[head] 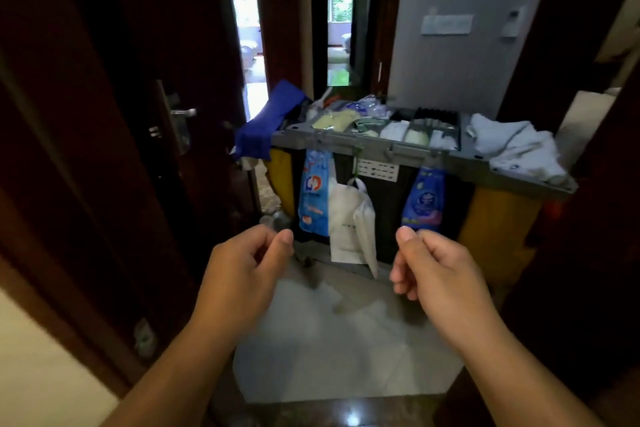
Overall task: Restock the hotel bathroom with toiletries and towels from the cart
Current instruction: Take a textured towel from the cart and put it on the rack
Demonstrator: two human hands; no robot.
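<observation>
Pinching what looks like a clear plastic bag (339,350) taut between left grip (242,263) and right grip (440,270). Got the cart (381,151) just beyond both, towels (516,149) up past the right one. Probably best to free one grip before reaching.

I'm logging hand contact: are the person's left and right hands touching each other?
Apart. The head view shows a wide gap between the left hand and the right hand, each pinching a top corner of a translucent plastic bag.
</observation>
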